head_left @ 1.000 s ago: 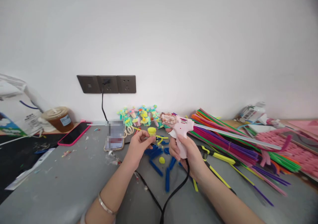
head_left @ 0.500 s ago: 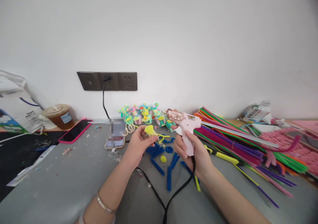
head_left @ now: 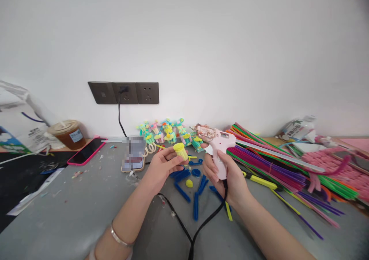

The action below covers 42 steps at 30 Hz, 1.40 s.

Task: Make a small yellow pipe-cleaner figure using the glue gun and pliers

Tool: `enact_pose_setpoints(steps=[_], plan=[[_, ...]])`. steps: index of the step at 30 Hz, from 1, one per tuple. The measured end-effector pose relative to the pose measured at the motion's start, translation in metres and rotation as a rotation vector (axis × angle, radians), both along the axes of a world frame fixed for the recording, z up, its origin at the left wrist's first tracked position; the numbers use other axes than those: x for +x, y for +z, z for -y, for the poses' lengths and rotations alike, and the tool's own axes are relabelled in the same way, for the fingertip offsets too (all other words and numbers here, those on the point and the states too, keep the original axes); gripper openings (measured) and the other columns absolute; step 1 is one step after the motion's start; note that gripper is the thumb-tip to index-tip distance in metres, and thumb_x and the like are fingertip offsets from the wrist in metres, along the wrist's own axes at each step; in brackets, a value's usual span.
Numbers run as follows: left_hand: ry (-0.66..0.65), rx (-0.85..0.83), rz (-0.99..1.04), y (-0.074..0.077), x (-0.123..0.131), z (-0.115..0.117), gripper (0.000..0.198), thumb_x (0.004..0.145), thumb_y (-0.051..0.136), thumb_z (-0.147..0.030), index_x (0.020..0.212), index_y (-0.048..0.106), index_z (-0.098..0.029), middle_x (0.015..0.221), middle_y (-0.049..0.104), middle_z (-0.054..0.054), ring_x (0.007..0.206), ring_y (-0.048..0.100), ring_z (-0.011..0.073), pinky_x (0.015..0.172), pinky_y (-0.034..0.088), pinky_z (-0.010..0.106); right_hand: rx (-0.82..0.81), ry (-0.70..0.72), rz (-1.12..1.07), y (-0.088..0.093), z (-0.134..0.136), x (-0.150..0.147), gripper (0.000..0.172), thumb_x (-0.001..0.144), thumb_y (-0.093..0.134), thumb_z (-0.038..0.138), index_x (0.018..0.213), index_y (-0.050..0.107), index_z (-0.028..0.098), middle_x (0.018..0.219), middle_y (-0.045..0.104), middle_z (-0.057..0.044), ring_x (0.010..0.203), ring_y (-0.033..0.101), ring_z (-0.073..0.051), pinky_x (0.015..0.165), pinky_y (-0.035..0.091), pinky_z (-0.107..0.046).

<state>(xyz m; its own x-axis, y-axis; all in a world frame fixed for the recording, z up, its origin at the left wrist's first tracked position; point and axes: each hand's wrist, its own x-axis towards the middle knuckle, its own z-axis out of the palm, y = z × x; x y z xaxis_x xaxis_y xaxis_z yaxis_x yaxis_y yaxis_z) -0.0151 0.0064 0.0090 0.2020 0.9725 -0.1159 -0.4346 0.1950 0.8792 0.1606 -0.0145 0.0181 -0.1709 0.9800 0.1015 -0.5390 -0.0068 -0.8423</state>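
Note:
Between the thumb and fingers of my left hand (head_left: 165, 164) is a small yellow pipe-cleaner piece (head_left: 180, 151), ribbed and topped with a round disc. My right hand (head_left: 227, 175) is closed round the handle of a pink glue gun (head_left: 221, 148). Its nozzle, crusted with brownish residue, points left above the table, apart from the yellow piece. A clear glue stick (head_left: 276, 155) sticks out of its back. Below the hands lie several folded blue pipe-cleaner pieces (head_left: 182, 192), a blue ring (head_left: 196, 172) and a small yellow ball (head_left: 189, 183).
Several colourful pipe-cleaner figures (head_left: 168, 131) stand by the wall. Left are a phone (head_left: 134, 156), a pink-cased phone (head_left: 87, 151) and a drink cup (head_left: 69, 134). Right lie bundled pipe cleaners (head_left: 268, 167) and a yellow cutter (head_left: 261, 181). The gun's black cord (head_left: 209, 217) runs toward me.
My left hand has turned the yellow piece more upright and moved it slightly right. The glue gun has shifted a little right in my right hand.

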Motion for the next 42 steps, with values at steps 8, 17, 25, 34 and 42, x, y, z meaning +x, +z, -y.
enact_pose_setpoints(steps=[8,17,25,34,42], plan=[[-0.020,0.000,0.015,-0.001,-0.002,-0.001,0.034,0.066,0.085,-0.031,0.095,0.075,-0.015,0.098,0.076,0.010,0.078,0.074,0.0186,0.062,0.057,0.021,0.020,-0.027,0.017,0.001,0.000,0.000,0.022,0.088,0.052,0.043,0.097,0.054,0.023,0.050,0.035,0.008,0.038,0.023,-0.011,0.044,0.022,-0.028],[-0.033,0.021,-0.027,-0.002,-0.004,0.000,0.036,0.066,0.086,-0.030,0.098,0.077,-0.016,0.094,0.076,0.007,0.081,0.071,0.0136,0.068,0.057,0.018,0.016,0.019,-0.028,0.001,0.000,0.002,0.023,0.087,0.054,0.042,0.099,0.056,0.022,0.049,0.037,0.008,0.038,0.025,-0.010,0.043,0.022,-0.027],[0.043,0.032,-0.206,-0.008,-0.010,-0.008,0.043,0.059,0.088,-0.037,0.091,0.072,-0.015,0.089,0.077,0.009,0.077,0.072,0.0182,0.061,0.054,0.021,0.009,0.044,0.051,0.003,-0.001,0.006,0.025,0.091,0.051,0.044,0.096,0.059,0.020,0.049,0.038,0.008,0.035,0.025,-0.008,0.040,0.017,-0.025],[0.117,0.131,-0.379,-0.010,-0.016,-0.012,0.034,0.062,0.083,-0.033,0.088,0.070,-0.015,0.090,0.071,0.005,0.073,0.063,0.0140,0.056,0.052,0.021,-0.002,0.160,0.145,0.001,-0.007,0.024,0.029,0.092,0.054,0.044,0.096,0.060,0.016,0.050,0.041,0.007,0.034,0.028,-0.005,0.040,0.014,-0.024],[0.223,0.326,-0.469,-0.015,-0.018,-0.016,0.023,0.065,0.077,-0.028,0.082,0.064,-0.018,0.081,0.067,0.002,0.074,0.063,0.0165,0.061,0.054,0.026,0.010,0.219,0.271,0.000,-0.002,0.020,0.036,0.092,0.054,0.049,0.096,0.059,0.014,0.049,0.041,0.008,0.032,0.032,-0.004,0.037,0.017,-0.021]])
